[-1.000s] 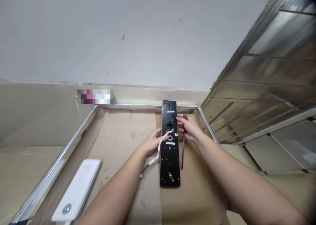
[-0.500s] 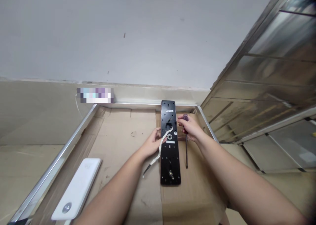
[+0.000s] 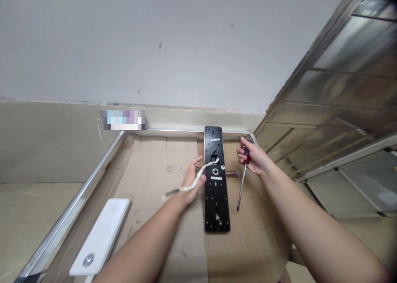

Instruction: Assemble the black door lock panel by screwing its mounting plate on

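Spanning the far part of the scene, a pale grey wall [image 3: 173, 68] was marked by small dark spots, and glossy brownish panels [image 3: 350, 80] were seen at the far right. Nearer, a surface edged by a metal frame [image 3: 89, 175] was covered with cardboard [image 3: 155, 163], its right part browner than its left. Over the cardboard, right of the scene's middle, a long black plate [image 3: 216, 200] was positioned lengthwise from near to far, studded with small holes and marked with white labels. At the near left, a white slab [image 3: 101, 237] with a round grey spot was laid at a slant. A pixelated object [image 3: 122, 120] was placed by the far left corner of the frame. The left hand [image 3: 192, 181] was held at the plate's left edge, its fingers loosely curved and unclosed; whether the plate was touched by them could not be told. Right of the plate, a screwdriver [image 3: 242, 183] was grasped by the handle in the closed fingers of the right hand [image 3: 254, 155], its tip pointed nearward. A white-wrapped cable [image 3: 201, 171] was led from the plate across the left hand, its dark end blurred. From the plate's right edge, a short reddish-brown bar [image 3: 232, 174] was exposed.
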Available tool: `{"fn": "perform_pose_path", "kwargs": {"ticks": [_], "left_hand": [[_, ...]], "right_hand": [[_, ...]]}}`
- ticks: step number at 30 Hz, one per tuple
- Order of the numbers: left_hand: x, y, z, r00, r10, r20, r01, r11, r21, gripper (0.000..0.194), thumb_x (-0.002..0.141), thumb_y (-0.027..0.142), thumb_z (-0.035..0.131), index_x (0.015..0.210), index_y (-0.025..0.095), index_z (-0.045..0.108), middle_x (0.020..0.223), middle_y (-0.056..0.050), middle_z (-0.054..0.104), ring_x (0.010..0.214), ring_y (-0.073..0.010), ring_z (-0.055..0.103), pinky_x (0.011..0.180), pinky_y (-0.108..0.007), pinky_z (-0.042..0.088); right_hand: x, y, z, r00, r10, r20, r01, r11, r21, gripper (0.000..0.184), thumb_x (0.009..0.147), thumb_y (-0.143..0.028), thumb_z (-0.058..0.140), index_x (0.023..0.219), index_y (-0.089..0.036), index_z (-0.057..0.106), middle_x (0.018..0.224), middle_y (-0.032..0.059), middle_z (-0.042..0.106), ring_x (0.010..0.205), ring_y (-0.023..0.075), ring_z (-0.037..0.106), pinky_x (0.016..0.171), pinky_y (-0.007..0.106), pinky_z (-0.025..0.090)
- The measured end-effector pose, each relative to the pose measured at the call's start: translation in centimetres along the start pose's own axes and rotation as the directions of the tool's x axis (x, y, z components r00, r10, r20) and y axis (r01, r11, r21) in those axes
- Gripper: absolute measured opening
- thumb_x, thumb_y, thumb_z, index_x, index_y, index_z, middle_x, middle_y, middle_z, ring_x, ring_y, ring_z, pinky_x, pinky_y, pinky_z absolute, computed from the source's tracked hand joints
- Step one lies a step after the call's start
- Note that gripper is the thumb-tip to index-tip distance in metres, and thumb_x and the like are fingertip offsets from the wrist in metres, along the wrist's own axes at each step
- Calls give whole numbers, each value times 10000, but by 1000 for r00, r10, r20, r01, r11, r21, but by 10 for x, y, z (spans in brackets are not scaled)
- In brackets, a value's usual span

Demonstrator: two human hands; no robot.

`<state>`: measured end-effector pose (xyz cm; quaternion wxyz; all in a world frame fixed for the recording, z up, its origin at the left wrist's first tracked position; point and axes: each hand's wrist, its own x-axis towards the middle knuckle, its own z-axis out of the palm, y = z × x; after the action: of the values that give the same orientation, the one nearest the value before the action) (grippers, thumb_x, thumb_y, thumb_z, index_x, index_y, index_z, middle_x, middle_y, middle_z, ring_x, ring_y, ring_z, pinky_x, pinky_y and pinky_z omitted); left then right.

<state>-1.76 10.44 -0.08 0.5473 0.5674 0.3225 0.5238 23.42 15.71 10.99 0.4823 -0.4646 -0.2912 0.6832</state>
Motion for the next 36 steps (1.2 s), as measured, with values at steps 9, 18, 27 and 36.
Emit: {"fn": "perform_pose_path", "kwargs": {"ticks": [9,18,27,36], "left_hand": [[6,8,14,962,-253,-100,210,924,-319,404,908,572,586,1034,194,652,1026,-68,632,965,-212,610,773,-300,503],[5,25,19,934,-334,-128,299,926,-230,268,757,221,698,1014,220,621,972,-8,650,813,-139,596,712,-239,455],[4,39,9,831,-549,91,555,809,-193,681,735,167,715,1325,273,393,1039,-66,697,813,-201,686,672,-304,522],[-2,17,27,767,-612,195,638,694,-334,595,842,555,702,1326,297,469,1183,-76,688,915,-237,711,649,-317,550]], "right_hand": [[-32,-19,17,965,-237,109,223,967,126,258,815,-434,639,767,-224,496,633,-59,333,488,83,226,440,195,199],[-74,-17,53,786,-605,130,576,792,202,158,739,-233,608,889,-267,573,829,-9,475,720,134,496,692,294,481],[-91,-1,59,606,-743,284,790,604,-104,259,891,-273,669,1101,-333,529,907,0,649,756,174,637,752,406,562],[-94,2,57,735,-595,325,624,782,19,321,868,-622,606,876,-313,519,546,-80,406,417,81,273,426,220,312]]}}
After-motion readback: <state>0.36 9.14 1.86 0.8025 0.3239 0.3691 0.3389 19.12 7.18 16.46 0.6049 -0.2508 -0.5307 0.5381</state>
